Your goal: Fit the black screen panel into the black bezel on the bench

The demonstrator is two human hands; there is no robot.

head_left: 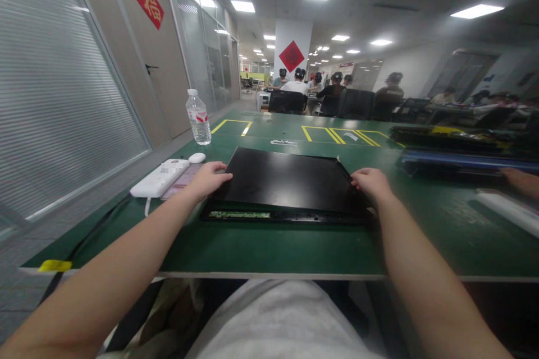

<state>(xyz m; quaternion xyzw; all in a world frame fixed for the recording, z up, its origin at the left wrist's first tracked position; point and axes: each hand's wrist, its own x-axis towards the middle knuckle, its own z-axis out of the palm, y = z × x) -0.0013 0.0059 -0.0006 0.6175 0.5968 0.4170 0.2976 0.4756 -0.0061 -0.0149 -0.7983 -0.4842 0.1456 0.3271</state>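
A dark, glossy screen panel (282,176) lies at a slight slant over a shallow black casing (295,217) on the green table. A strip of green circuit board (240,215) shows along the casing's near edge, at its left part. My left hand (210,178) grips the panel's left edge, thumb on top and the other fingers partly hidden. At the right edge my right hand (373,182) is closed in a pinch, by a thin dark rim. Whether it takes in the rim of the casing as well, I cannot tell.
Left of the panel are a white power bank (160,178), a phone (182,182), a white rounded case (197,157) and a water bottle (197,118). Blurred dark panels (455,162) and another person's hand (522,179) are at right. Yellow tape (229,120) marks the table (273,252).
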